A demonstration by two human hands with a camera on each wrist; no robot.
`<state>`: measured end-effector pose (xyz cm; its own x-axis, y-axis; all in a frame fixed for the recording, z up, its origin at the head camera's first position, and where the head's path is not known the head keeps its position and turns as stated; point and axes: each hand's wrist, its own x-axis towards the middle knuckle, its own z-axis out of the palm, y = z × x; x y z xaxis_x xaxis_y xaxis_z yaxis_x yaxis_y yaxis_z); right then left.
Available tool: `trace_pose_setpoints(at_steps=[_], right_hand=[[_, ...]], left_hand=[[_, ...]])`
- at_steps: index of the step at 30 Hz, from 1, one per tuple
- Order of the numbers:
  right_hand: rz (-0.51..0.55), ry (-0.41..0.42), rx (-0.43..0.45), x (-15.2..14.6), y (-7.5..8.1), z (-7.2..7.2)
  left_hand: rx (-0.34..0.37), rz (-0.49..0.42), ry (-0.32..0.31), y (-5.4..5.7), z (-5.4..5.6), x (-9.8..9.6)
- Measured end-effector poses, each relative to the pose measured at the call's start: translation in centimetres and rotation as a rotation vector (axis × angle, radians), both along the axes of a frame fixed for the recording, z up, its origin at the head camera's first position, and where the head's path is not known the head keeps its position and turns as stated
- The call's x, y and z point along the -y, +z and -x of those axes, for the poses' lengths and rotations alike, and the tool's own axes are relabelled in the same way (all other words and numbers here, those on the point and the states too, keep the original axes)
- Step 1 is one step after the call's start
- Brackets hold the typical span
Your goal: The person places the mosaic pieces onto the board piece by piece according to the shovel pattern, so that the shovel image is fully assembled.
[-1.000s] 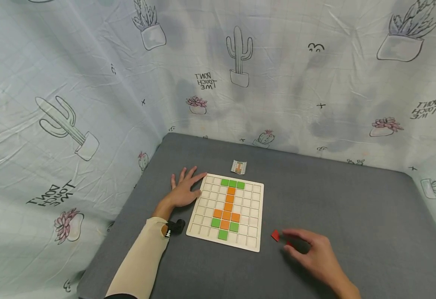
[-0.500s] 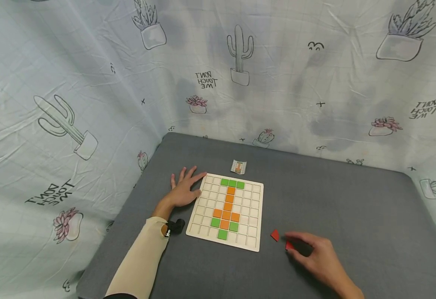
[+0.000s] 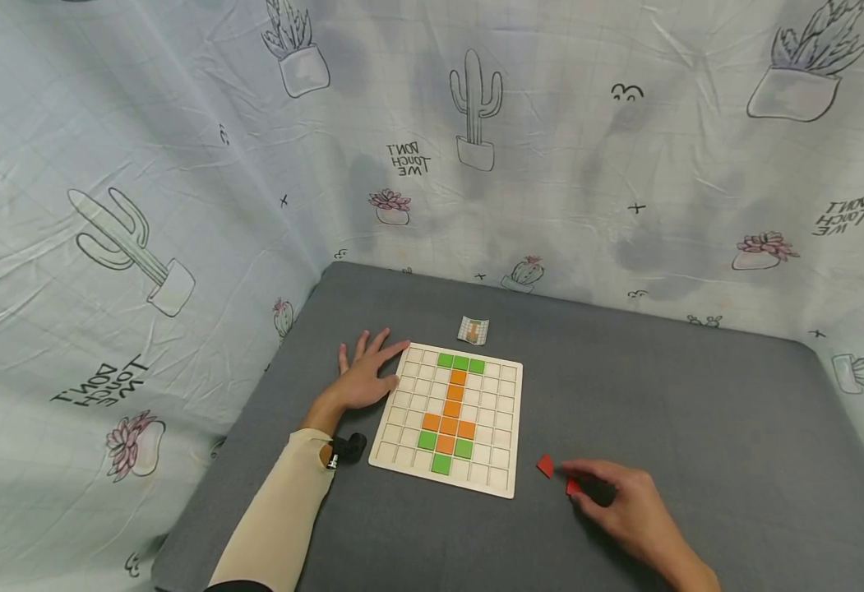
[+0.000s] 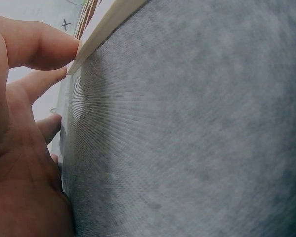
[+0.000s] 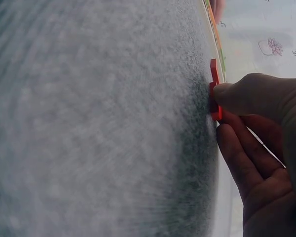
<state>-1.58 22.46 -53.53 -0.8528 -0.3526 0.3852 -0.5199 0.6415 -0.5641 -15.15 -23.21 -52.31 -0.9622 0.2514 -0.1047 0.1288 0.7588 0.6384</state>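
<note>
A square wooden grid board (image 3: 501,427) lies on the table, with orange tiles (image 3: 450,426) and green tiles (image 3: 441,464) set in its cells. My left hand (image 3: 361,382) rests at its left edge with fingers spread, the index fingertip at the far corner and the thumb (image 4: 49,47) against the side. To the right of the board, my right hand (image 3: 624,501) holds a small red tile (image 5: 215,103) between thumb and fingers, close to the tabletop; its shape is partly hidden. Just left of those fingertips lies a red triangular tile (image 3: 545,466).
A small printed picture card (image 3: 473,330) lies behind the board. The grey tabletop (image 3: 698,411) reaches back to a hanging cloth (image 3: 565,181) with cactus drawings, which also runs along the left side. A black wrist camera (image 3: 350,449) sits on the left wrist.
My right hand has shifted slightly to the right, and its thumb has come to the red tile's near side. The left hand and the board have stayed where they were.
</note>
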Motion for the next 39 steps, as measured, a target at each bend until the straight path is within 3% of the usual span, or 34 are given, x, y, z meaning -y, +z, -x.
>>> trace_pose_setpoints(at_steps=[5, 13, 30, 39], right_hand=[[-0.006, 0.015, -0.019, -0.03, 0.09, 0.05], [-0.001, 0.032, 0.029, -0.31, 0.21, 0.1], [-0.059, -0.024, 0.028, -0.39, 0.32, -0.1], [-0.066, 0.006, -0.035, -0.35, 0.13, 0.11]], left_hand=[[0.008, 0.007, 0.002, -0.02, 0.06, -0.07], [0.0, 0.005, 0.004, 0.15, 0.02, -0.12], [0.0, -0.029, -0.012, -0.08, 0.14, 0.08], [-0.001, -0.018, -0.01, -0.17, 0.09, 0.16]])
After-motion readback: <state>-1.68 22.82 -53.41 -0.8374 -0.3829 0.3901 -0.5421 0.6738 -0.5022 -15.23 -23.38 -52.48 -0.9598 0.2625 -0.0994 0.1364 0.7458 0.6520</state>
